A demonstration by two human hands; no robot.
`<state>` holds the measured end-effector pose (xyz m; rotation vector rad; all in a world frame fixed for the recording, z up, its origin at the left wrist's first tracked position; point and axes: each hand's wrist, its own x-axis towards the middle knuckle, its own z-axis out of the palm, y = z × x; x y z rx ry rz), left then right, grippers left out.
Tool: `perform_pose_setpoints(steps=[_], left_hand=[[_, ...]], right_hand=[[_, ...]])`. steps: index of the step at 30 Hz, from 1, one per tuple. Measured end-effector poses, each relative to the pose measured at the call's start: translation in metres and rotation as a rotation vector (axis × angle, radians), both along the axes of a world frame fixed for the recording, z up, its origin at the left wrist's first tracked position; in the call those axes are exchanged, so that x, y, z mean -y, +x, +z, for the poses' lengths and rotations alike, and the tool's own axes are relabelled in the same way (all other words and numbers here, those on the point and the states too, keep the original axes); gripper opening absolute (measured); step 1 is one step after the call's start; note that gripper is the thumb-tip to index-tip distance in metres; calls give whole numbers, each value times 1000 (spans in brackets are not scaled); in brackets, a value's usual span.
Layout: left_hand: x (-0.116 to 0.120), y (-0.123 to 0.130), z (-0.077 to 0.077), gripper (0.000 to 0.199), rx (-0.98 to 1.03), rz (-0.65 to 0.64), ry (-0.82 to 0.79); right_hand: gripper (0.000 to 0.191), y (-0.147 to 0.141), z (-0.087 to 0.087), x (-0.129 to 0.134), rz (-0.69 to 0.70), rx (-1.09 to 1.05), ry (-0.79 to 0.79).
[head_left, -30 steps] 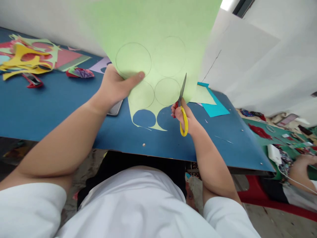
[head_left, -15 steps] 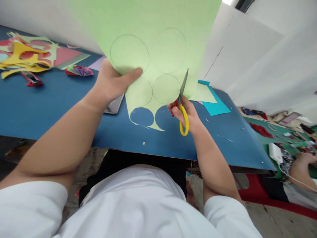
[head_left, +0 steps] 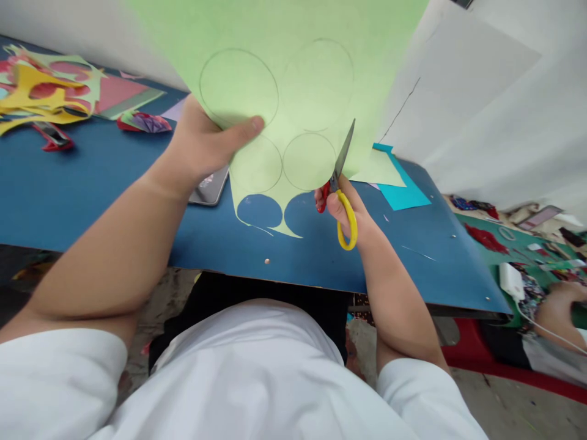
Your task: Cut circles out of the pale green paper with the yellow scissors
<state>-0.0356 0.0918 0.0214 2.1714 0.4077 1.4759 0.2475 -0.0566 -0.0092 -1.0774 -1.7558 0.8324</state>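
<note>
A large light green sheet (head_left: 293, 79) with several drawn circles hangs above the table, with two round cutouts at its lower edge. My left hand (head_left: 208, 137) grips its left side, thumb on the front and the other fingers hidden behind. Scissors (head_left: 343, 165) with a yellow and a red handle are in my right hand (head_left: 346, 205), blades pointing up in front of the sheet's right part. My right fingers are curled around the handles near the sheet's lower right edge.
On the blue table (head_left: 114, 195) lie yellow scraps (head_left: 46, 91), a red clip-like tool (head_left: 55, 137), a folded paper piece (head_left: 144, 122), a phone-like device (head_left: 211, 188) and turquoise paper (head_left: 406, 194). At right, another person's arm (head_left: 559, 311) rests by a green table (head_left: 490, 244).
My right hand and the scissors have moved slightly right. The sheet sits a little higher in view, still held by my left hand.
</note>
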Motion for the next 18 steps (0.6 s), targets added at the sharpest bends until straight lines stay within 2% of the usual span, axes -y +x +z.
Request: perform_pose_setpoints(steps=[4,13,18], left_hand=[[-6,-2,-1,103,-47,-6,5],[2,5,8,113,19,-1,-140],[-5,-1,2,113,-63,18,-56]], right_hand=[[68,2,1,5,24,-70,-15],[73,8,-11,0,-28,-38,31],[71,7,-10,1,-50,-32,33]])
